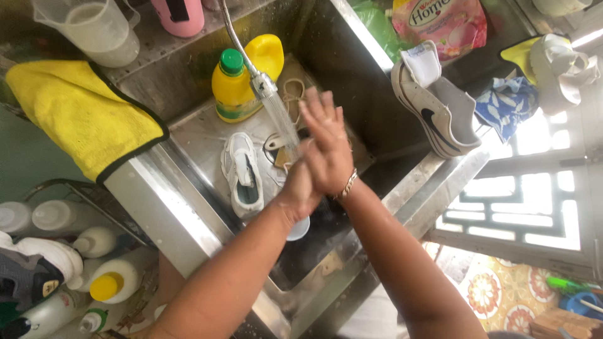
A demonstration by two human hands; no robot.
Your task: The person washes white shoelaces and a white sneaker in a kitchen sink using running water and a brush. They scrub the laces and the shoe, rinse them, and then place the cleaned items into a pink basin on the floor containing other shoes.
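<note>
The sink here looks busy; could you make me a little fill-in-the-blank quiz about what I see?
1. Both hands are pressed together under running ____ from the tap.
2. The yellow bottle has a ____ cap.
3. The white shoe lies in the ____.
4. The right hand's wrist wears a ____.

Missing words: water; green; sink; bracelet.

Both hands pressed together under the running tap, above a white shoe in the sink

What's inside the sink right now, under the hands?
A white shoe lies in the sink, beside a yellow bottle. The hands under running water cover whatever is below them.
</note>
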